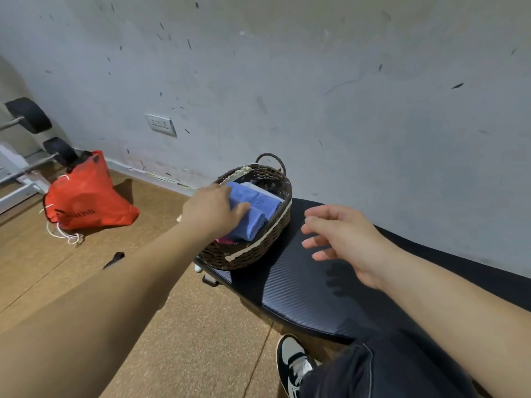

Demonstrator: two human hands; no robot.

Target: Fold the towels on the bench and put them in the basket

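Head: L hand (212,209) grips folded blue towel (256,214) in basket (253,254), R hand (342,239) loose.

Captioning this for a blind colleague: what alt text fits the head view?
A person's left hand grips a folded blue towel inside a dark wicker basket at the end of a black padded bench, while the right hand hovers open beside it. A red drawstring bag lies on the floor.

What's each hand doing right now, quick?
Left hand: holds the blue towel in the basket.
Right hand: open, empty, over the bench.
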